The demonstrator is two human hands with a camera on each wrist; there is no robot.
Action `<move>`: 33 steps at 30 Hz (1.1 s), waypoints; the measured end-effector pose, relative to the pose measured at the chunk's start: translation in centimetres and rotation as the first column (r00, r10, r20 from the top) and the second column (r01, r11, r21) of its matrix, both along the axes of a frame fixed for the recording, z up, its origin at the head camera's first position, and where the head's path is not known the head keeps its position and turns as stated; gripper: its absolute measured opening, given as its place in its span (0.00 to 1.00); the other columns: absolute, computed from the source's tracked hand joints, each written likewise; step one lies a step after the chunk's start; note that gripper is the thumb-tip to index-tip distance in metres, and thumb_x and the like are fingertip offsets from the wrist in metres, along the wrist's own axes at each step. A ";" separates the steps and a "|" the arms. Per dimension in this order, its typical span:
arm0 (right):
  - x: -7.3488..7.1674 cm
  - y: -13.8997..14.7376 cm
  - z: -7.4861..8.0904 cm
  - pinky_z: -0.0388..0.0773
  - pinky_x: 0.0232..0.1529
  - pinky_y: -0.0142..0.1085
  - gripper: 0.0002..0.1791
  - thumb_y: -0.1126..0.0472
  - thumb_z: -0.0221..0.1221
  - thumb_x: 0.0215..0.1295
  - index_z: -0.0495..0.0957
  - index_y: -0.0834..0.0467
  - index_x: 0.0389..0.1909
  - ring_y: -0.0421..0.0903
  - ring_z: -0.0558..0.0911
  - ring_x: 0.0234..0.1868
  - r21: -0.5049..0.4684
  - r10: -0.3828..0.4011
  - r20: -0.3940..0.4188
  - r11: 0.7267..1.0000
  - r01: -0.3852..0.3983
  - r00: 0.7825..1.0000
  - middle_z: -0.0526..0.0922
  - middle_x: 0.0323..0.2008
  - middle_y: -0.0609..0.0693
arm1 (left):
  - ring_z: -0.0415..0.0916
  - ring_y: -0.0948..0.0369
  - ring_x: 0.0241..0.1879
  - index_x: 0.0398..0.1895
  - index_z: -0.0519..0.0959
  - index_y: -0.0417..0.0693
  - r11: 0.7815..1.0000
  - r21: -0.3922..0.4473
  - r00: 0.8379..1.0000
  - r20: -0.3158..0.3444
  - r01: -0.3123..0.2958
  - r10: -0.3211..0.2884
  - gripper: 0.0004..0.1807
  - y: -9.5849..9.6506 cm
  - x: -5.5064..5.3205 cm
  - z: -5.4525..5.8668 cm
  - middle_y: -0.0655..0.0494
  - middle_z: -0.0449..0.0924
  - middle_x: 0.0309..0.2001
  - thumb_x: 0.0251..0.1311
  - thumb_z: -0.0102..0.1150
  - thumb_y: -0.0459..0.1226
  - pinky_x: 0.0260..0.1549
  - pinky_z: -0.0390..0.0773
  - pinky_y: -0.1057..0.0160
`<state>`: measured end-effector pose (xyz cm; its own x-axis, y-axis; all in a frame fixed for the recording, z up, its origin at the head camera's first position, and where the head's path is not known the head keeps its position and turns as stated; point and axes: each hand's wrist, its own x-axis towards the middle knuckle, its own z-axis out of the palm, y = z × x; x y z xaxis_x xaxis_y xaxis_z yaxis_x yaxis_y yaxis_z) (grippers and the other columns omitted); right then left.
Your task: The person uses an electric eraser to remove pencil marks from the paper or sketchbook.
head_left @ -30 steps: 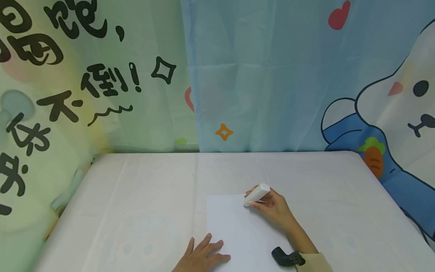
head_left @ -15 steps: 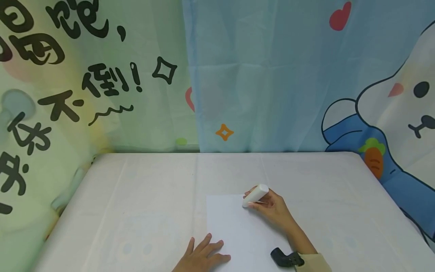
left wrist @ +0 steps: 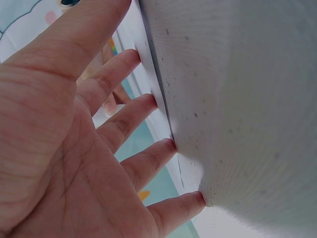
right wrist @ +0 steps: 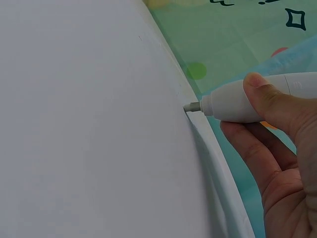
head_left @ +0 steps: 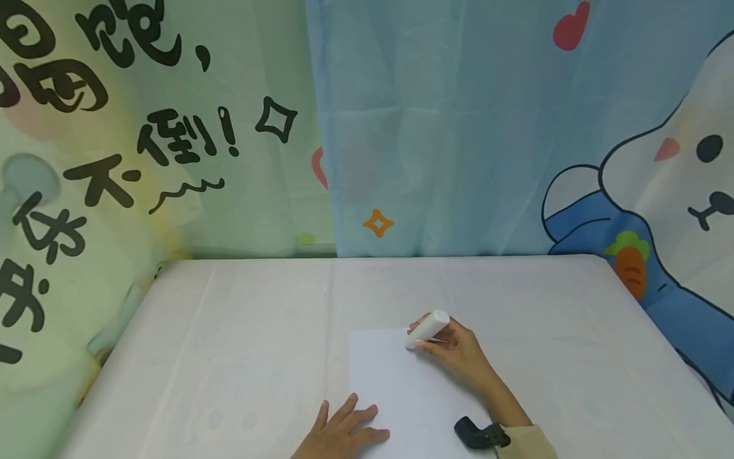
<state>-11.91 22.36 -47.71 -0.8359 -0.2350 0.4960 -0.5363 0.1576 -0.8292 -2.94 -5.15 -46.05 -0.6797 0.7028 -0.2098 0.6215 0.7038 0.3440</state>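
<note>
A sheet of white paper (head_left: 395, 376) lies on the white-covered table. My right hand (head_left: 461, 350) grips a thick white pen-shaped tool (head_left: 429, 327), held aslant near the paper's far edge. In the right wrist view, thumb and fingers pinch its rounded body, and its narrow grey tip (right wrist: 192, 107) meets the white surface. No drawn line shows there. My left hand (head_left: 342, 430) rests on the paper's left side with the fingers spread. The left wrist view shows those fingertips (left wrist: 166, 145) pressing on the surface, with nothing in the palm.
The white tabletop (head_left: 241, 331) runs back to a printed curtain (head_left: 436, 140) with lettering, hearts and a cartoon animal (head_left: 659, 191). A black curved piece (head_left: 482, 435) sits at my right wrist beside a beige sleeve (head_left: 524, 441), over the paper's right side.
My right hand has slid slightly left with the white tool, its tip staying near the paper's far edge. The left hand has stayed in place.
</note>
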 end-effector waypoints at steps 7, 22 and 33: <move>-0.1 -0.1 -0.1 0.80 0.44 0.28 0.23 0.81 0.65 0.50 0.73 0.72 0.49 0.33 0.83 0.46 0.012 0.001 -0.020 1.000 -0.001 1.000 0.84 0.42 0.63 | 0.56 0.52 0.73 0.64 0.70 0.73 1.000 0.013 1.000 0.002 -0.002 0.002 0.31 0.0 0.0 -0.1 0.65 0.63 0.71 0.58 0.51 0.67 0.58 0.64 0.32; -0.1 -0.3 0.1 0.80 0.44 0.28 0.22 0.81 0.64 0.51 0.73 0.73 0.48 0.34 0.83 0.47 -0.009 0.031 -0.003 0.999 -0.031 1.000 0.82 0.42 0.66 | 0.55 0.51 0.73 0.64 0.71 0.73 1.000 0.025 0.998 0.055 -0.012 0.010 0.31 0.0 -0.2 -0.2 0.66 0.63 0.71 0.58 0.54 0.65 0.59 0.61 0.31; -0.1 -0.3 0.2 0.80 0.44 0.28 0.21 0.81 0.64 0.51 0.73 0.73 0.48 0.34 0.83 0.47 -0.011 0.033 0.008 0.999 -0.032 0.999 0.82 0.42 0.67 | 0.54 0.52 0.74 0.64 0.71 0.74 1.000 -0.002 0.998 0.065 -0.019 0.019 0.30 0.1 -0.3 -0.2 0.66 0.62 0.72 0.57 0.54 0.65 0.60 0.61 0.32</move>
